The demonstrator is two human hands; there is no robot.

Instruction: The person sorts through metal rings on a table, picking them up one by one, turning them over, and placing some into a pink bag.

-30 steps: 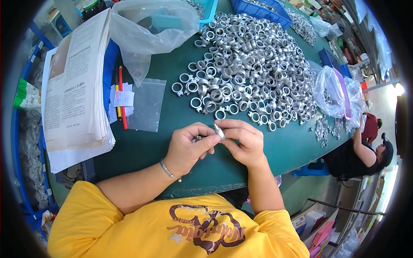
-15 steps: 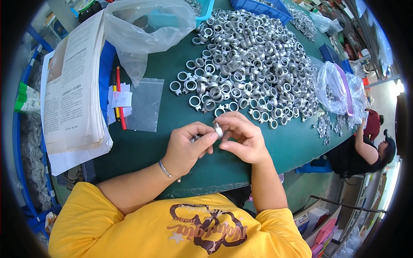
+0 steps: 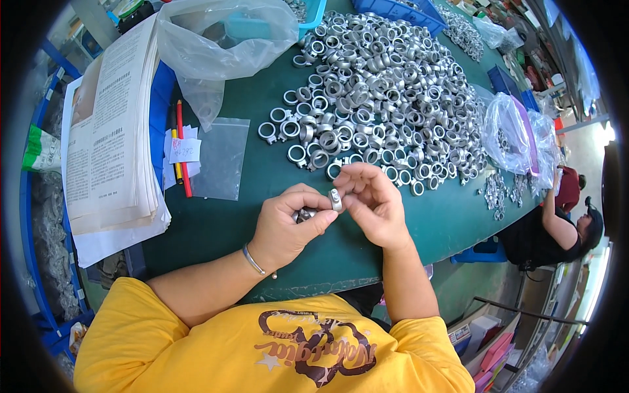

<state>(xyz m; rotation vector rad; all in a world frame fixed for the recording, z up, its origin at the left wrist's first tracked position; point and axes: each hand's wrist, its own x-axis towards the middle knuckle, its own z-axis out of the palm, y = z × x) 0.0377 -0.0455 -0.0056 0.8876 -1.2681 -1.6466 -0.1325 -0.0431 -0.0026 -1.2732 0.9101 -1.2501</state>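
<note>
Above the near edge of the green table, a small silver metal ring point(image 3: 336, 199) with a lug on its side stands between my two hands. My left hand point(image 3: 286, 219) pinches it between thumb and forefinger. More small metal pieces point(image 3: 303, 214) show inside the curled fingers of that same hand. My right hand point(image 3: 375, 209) is closed at the ring's right side, thumb and fingertips together against it; its other fingers are bent. Just beyond my hands spreads a large heap of similar metal rings point(image 3: 393, 98).
A clear zip bag point(image 3: 221, 160), a red pencil point(image 3: 181, 144) and paper slips lie left, beside a stack of newspapers point(image 3: 108, 131). Plastic bags point(image 3: 508, 131) and small metal parts point(image 3: 496, 195) are on the right. Blue bins point(image 3: 406, 14) stand behind the heap. Another person point(image 3: 550, 229) is at far right.
The ring has turned so its lug faces up toward me. My right thumb and fingers have come together at its side, and the pieces in my left hand show more.
</note>
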